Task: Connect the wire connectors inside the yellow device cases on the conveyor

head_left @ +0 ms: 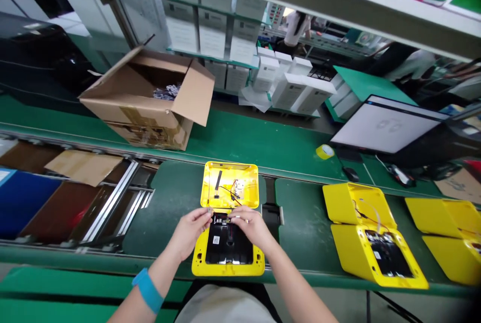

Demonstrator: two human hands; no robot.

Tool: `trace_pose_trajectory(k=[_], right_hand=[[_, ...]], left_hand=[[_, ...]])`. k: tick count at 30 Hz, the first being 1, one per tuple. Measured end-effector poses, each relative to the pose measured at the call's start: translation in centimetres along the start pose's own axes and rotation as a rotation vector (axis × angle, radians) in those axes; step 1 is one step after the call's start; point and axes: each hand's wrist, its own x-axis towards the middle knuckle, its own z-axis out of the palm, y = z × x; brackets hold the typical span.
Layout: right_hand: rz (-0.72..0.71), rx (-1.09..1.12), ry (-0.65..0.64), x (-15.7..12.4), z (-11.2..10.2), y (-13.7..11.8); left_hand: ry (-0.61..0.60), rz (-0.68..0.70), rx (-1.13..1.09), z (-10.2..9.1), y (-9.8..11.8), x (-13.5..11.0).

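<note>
An opened yellow plastic housing lies before me. Its rear half (230, 165) holds a small circuit board (239, 189) with thin red and black wires (231, 193). The front half (227, 269) carries a black panel (235, 250) with a white label (216, 239). My left hand (190, 235) pinches something small and greyish near the left end of the seam between the halves; its kind is too small to tell. My right hand (253, 225) has its fingers closed at the black panel's upper right edge, and what they hold is hidden.
More opened yellow housings (379, 237) rest on the green belt (300, 243) to the right. Behind stand a cardboard box (150, 112), a tape roll (324, 151), a monitor (387, 122) and a mouse (350, 174). Metal rails (110, 202) run at left. A beam (319, 2) crosses overhead.
</note>
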Motion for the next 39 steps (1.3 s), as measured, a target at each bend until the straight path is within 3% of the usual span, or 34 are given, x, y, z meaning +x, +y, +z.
trace_pose_trajectory(k=[8, 14, 17, 39], right_hand=[[0.190, 0.107, -0.045, 1.3, 1.0, -1.7], [0.038, -0.097, -0.122, 0.5, 1.7, -3.1], [0.032, -0.173, -0.106, 0.4, 1.8, -3.2], [-0.021, -0.220, -0.084, -0.3, 2.4, -3.3]], left_hand=[[-0.069, -0.035, -0.071, 0.4, -1.4, -1.5], [-0.087, -0.009, -0.009, 0.2, -1.3, -1.7], [-0.069, 0.000, 0.027, 0.2, -1.3, -1.7], [-0.052, 0.100, 0.239, 0.6, -1.8, -2.2]])
